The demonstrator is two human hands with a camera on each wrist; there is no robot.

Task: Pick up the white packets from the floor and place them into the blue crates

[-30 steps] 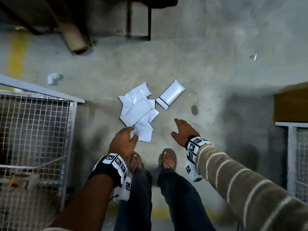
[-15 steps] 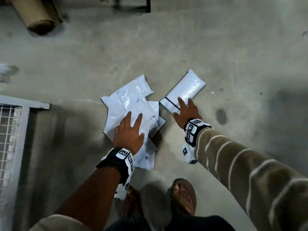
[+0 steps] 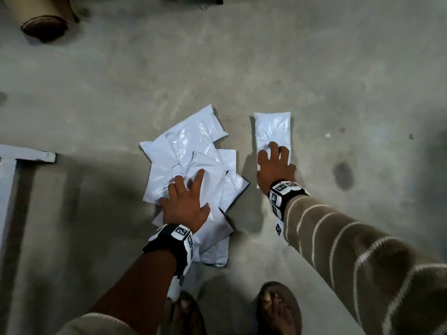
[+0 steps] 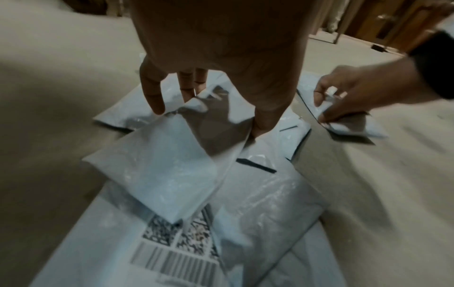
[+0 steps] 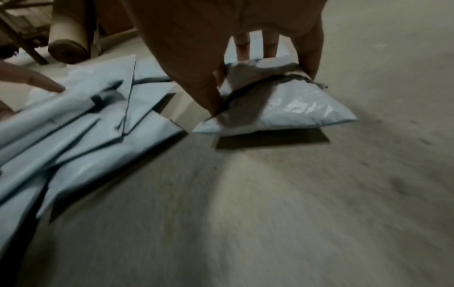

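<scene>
A heap of several white packets (image 3: 193, 155) lies on the concrete floor in front of me. My left hand (image 3: 188, 187) is spread over the topmost packet (image 4: 159, 165). In the left wrist view its fingers (image 4: 152, 97) and thumb pinch that packet's far edge, which is lifted. One white packet (image 3: 273, 131) lies alone to the right of the heap. My right hand (image 3: 272, 155) grips its near end. In the right wrist view the thumb and fingers (image 5: 309, 64) curl round that packet (image 5: 282, 110), and this end is raised off the floor. No blue crate is in view.
A brown cardboard roll (image 3: 43, 22) lies at the far left. The corner of a white metal cage frame (image 3: 26, 155) juts in from the left edge. My sandalled feet (image 3: 278, 308) stand just behind the heap. A dark stain (image 3: 342, 175) marks the floor at right.
I have bent closer to the floor. Both hands went from reaching to gripping packets. The lone right packet turned from slanted to pointing straight away from me.
</scene>
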